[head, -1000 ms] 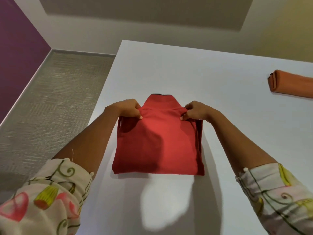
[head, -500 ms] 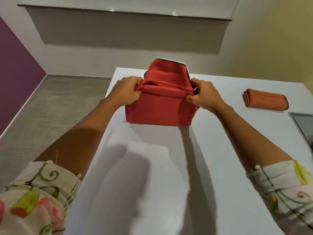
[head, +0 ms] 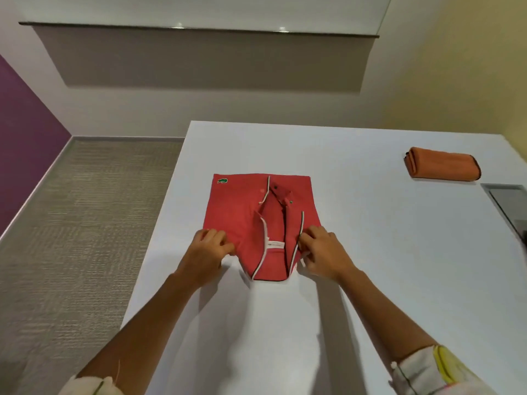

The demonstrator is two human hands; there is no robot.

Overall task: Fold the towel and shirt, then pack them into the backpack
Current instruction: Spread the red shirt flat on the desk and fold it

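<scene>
Head view looks down on a white table (head: 399, 252) where a red shirt (head: 236, 206) lies folded into a flat, roughly square packet close to the table's left edge, about midway between its near and far edges. The shirt lies front side up with its open collar (head: 269, 260) pointing toward the person, the collar's pale trim running along both flaps and a small white label (head: 276, 244) showing inside the neck. A green logo (head: 222, 181) sits at the packet's far left corner, and the button strip runs from the collar toward the far edge of the fold. The left hand (head: 209, 252) is at the shirt's near left corner, its fingers curled onto the cloth and gripping the edge there. The right hand (head: 325, 252) is at the near right side, beside the collar, its fingers curled and pinching the trimmed edge of the fabric. Both forearms reach in from the near edge, each ending in a pale patterned sleeve (head: 427, 372). An orange towel (head: 443, 166) lies folded into a thick roll near the table's far right corner, well apart from the shirt and from both hands. A flat grey thing (head: 510, 203) is cut off by the right edge of the view; what it is cannot be told. Left of the table lies grey carpet (head: 71, 223), bounded by a purple wall (head: 25, 115).
</scene>
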